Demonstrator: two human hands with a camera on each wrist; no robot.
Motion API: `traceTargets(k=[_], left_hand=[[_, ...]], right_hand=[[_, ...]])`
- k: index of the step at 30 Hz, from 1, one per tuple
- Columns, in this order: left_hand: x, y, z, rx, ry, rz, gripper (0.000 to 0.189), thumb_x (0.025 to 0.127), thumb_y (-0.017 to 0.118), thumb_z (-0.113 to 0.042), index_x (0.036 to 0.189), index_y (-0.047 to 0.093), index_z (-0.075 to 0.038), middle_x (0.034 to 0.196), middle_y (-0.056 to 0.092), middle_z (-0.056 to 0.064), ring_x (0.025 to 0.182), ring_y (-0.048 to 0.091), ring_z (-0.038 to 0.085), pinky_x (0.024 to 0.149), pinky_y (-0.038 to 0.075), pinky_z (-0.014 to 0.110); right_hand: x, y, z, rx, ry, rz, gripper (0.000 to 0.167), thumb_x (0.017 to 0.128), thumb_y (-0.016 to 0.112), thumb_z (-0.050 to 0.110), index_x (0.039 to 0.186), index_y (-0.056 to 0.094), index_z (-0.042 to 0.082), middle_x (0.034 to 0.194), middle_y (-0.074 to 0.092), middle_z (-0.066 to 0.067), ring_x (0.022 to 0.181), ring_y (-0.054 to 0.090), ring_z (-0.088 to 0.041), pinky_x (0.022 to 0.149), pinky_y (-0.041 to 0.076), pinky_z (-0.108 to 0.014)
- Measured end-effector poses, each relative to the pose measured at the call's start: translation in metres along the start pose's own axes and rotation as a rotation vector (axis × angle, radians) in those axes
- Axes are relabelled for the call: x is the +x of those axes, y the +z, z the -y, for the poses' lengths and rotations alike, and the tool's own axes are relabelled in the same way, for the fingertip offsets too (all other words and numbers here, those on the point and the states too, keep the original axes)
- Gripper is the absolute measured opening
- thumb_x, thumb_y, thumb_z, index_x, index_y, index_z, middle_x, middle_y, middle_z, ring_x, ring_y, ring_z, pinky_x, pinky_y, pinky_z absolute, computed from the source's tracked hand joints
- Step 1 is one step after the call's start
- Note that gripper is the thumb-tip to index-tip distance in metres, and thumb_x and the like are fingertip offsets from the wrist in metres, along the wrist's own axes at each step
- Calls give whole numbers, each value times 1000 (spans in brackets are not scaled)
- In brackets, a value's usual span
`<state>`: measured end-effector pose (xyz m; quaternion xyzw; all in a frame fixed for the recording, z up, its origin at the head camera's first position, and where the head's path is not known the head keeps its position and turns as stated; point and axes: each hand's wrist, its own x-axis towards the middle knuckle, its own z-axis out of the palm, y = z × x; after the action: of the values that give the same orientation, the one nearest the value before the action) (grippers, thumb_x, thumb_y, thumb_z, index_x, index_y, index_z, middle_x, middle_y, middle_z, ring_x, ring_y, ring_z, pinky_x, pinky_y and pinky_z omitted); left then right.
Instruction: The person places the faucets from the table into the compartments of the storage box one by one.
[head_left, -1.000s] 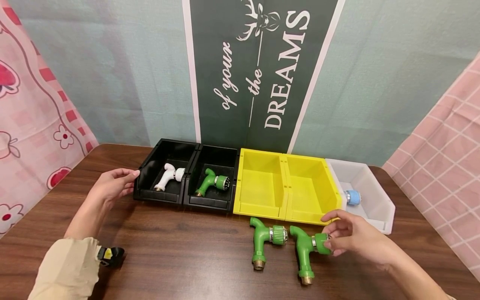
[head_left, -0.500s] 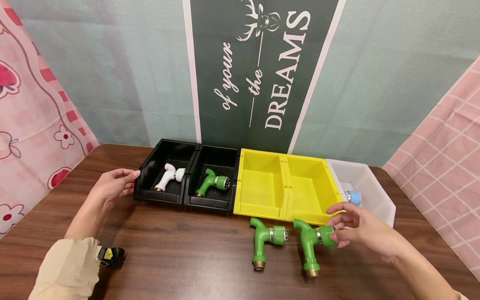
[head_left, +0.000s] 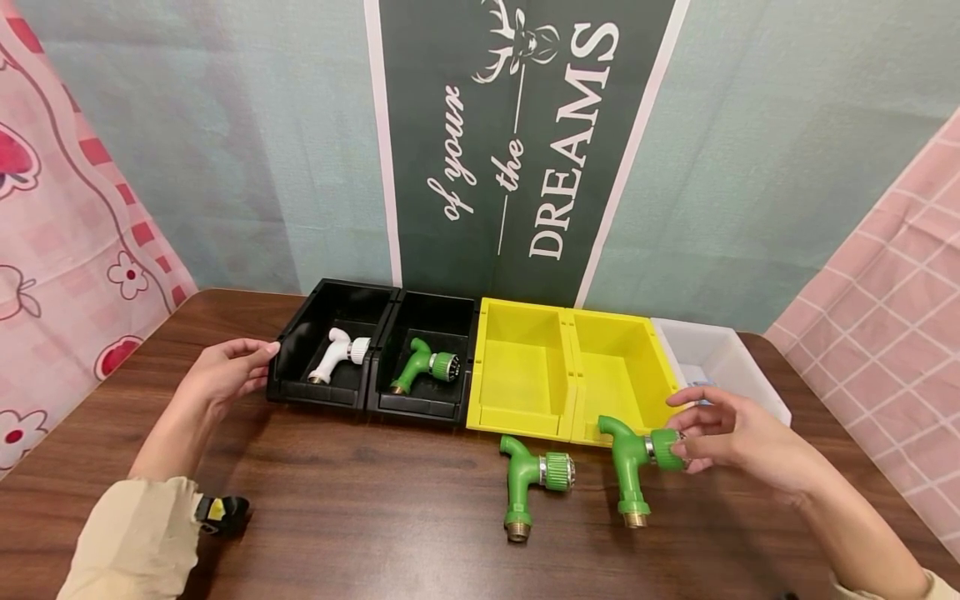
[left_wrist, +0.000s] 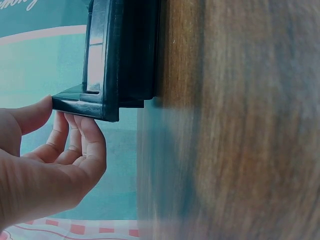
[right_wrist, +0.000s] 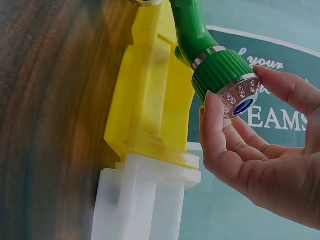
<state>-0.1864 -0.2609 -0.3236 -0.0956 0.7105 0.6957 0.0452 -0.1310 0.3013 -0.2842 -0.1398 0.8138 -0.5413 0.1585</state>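
My right hand (head_left: 738, 437) pinches a green tap (head_left: 628, 467) by its ribbed knob (right_wrist: 220, 72) between thumb and fingers. The tap hangs in front of the right-hand yellow bin (head_left: 611, 375), its brass thread pointing down toward me. A second green tap (head_left: 519, 487) lies on the table to the left of it. At the far left, my left hand (head_left: 228, 371) holds the side rim of the outer black bin (head_left: 318, 398); the left wrist view shows thumb and fingers (left_wrist: 92, 145) on either side of that rim. Inside this bin lies a white tap (head_left: 330, 358).
The neighbouring black bin (head_left: 416, 407) contains a green tap (head_left: 415, 367). Another yellow bin (head_left: 521, 362) stands in the middle of the row. On the right end, a white bin (head_left: 750, 367) is partly covered by my right hand, with a bit of blue inside.
My right hand has lifted the green tap off the table and carried it rightward and back toward the bins. The left hand keeps its place on the black bin.
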Motion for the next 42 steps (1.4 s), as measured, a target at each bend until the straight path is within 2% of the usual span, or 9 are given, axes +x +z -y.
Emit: traceTargets(k=[9,18,30,38,42], left_hand=[[0,0,0,-3,1,2,18,92,55,-14,74,58,-18,73,56,-9,65,57,4,59,50,19],[0,0,2,-5,11,4,19,91,55,-14,73,58,-18,73,57,-9,65,57,4,59,50,19],[-1,1,2,5,11,-3,19,92,55,-14,73,58,-19,72,56,-9,65,56,4,59,50,19],[0,1,1,3,5,0,18,92,55,-15,75,58,-18,73,56,-9,65,56,4,59,50,19],[-1,1,1,13,0,-4,17,92,55,-15,75,58,-18,73,56,-8,65,56,4,59,50,19]], right_hand=[[4,-8,-2,38,-23,-16,33,86,54,-6,112,47,13,95,61,-6,79,63,-23,63,53,-36],[11,-10,-6,124,-42,-4,30,87,54,-7,111,47,10,93,62,-6,74,63,-22,63,53,-35],[20,-15,0,72,-2,-62,33,86,57,-5,114,42,3,93,62,-6,78,62,-20,64,53,-33],[27,-18,7,19,54,-99,42,83,62,-3,116,36,-5,92,62,-6,71,61,-20,63,53,-33],[30,-21,10,3,64,-111,42,84,62,-3,117,37,-5,91,62,-5,71,61,-20,64,53,-33]])
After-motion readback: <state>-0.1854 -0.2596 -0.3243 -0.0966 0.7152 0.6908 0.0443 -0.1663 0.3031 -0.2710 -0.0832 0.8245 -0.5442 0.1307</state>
